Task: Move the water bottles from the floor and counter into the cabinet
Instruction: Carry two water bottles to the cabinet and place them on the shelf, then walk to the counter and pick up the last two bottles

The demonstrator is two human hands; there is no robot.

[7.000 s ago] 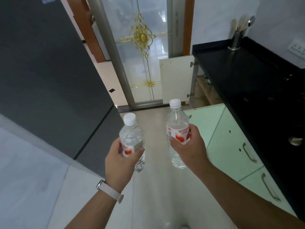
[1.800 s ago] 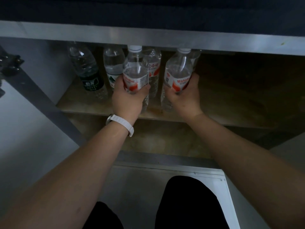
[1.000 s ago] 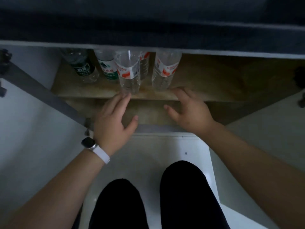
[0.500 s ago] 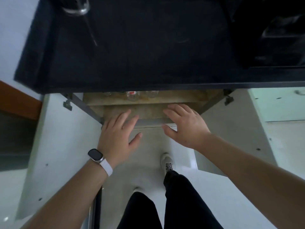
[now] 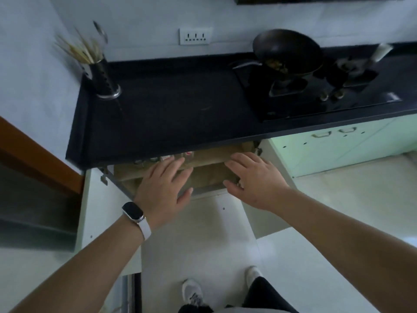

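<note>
Kitchen corner, looking down on a black table (image 5: 180, 114) set against a pale wall. Seeing a perforated metal holder (image 5: 103, 80) of chopsticks at the table's far left, a dark wok (image 5: 286, 50) on a black stove (image 5: 316, 96) at the far right, and a white socket strip (image 5: 195, 36) on the wall between them. Standing on pale floor tiles (image 5: 349, 195) in white shoes (image 5: 191, 292), right in front of the open cabinet (image 5: 209, 177) under the table's near edge. Making out the water bottles (image 5: 167, 158) only as a row of clear bases and red label scraps on the cabinet's brown shelf, towards its left, mostly hidden by the table's edge. Holding the left hand (image 5: 163, 186) palm down, fingers straight and spread, gripping nothing, fingertips overlapping the bottles in view; not able to tell whether touching. Wearing a dark watch (image 5: 133, 212) on a white strap at that wrist. Holding the right hand (image 5: 255, 179) likewise flat and spread, empty, before the shelf's right part, apart from the bottles. Noting closed mint-green doors (image 5: 338, 150) further right.
</note>
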